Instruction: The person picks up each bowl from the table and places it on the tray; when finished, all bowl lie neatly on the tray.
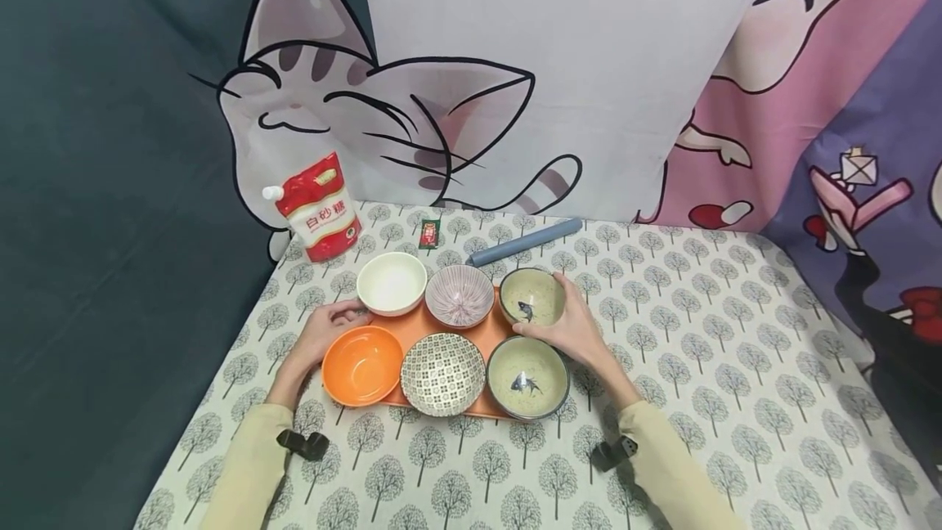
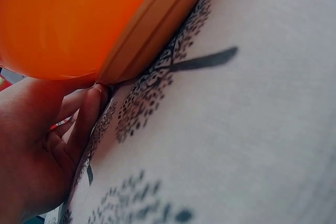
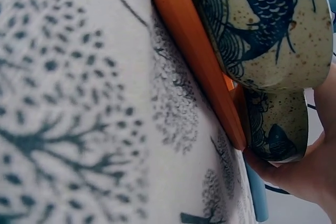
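An orange tray (image 1: 421,323) lies on the cloth beneath two rows of bowls. My left hand (image 1: 324,336) grips the tray's left end, between an orange bowl (image 1: 362,366) and a white bowl (image 1: 392,283). In the left wrist view, its curled fingertips (image 2: 94,95) meet the tray's edge below the orange bowl. My right hand (image 1: 570,325) holds the back right fish-patterned bowl (image 1: 531,294), thumb and fingers spread around its side. A second fish-patterned bowl (image 1: 528,379) stands in front of it. The middle holds a striped bowl (image 1: 459,295) and a patterned bowl (image 1: 443,375).
A red and white sugar pouch (image 1: 320,211) stands at the back left. A small green and red packet (image 1: 430,234) and a blue-grey stick (image 1: 526,242) lie behind the bowls. The tree-print tablecloth (image 1: 706,334) reaches a cartoon curtain (image 1: 589,64) at the back.
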`<state>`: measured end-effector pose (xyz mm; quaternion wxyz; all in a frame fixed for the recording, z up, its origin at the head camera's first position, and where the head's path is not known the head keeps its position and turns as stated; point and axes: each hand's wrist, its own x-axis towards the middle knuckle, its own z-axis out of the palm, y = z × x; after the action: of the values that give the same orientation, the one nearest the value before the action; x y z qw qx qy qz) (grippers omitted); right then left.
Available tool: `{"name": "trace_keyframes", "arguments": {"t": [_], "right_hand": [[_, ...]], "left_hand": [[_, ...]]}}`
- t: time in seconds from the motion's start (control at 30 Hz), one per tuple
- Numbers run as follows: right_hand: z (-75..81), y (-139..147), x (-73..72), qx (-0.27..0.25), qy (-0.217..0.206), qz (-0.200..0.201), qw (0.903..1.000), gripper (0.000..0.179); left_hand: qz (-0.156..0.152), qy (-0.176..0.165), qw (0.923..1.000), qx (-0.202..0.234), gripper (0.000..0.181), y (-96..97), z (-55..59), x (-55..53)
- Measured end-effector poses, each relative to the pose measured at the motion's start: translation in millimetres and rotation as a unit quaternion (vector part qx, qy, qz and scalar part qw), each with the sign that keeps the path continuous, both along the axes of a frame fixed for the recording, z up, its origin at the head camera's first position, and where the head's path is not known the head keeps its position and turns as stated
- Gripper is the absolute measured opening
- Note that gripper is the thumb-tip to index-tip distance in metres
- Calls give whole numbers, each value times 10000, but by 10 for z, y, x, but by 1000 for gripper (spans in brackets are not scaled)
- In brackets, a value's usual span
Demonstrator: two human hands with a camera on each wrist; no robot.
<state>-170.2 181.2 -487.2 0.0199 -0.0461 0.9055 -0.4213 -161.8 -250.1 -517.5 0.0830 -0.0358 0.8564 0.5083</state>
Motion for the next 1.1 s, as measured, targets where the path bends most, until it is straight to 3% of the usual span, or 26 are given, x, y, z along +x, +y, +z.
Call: {"name": "trace_keyframes", "arguments": {"t": [0.5, 0.77, 0.93, 1.1], "right_hand": [[-35, -46, -51, -342, -80, 400, 9986, 126], [39, 23, -23, -388, -39, 563, 9977, 120], [98, 125, 40, -302, 165, 616, 9975, 110], [184, 300, 164, -142, 334, 700, 9969, 106]], "left_hand": [[74, -30, 10000, -36, 49, -16, 34, 52], [-60, 40, 9999, 102, 50, -22, 6, 17], [-511, 94, 9986, -102, 52, -68, 75, -16], [-1066, -14, 9929, -533, 53, -153, 301, 16]]}}
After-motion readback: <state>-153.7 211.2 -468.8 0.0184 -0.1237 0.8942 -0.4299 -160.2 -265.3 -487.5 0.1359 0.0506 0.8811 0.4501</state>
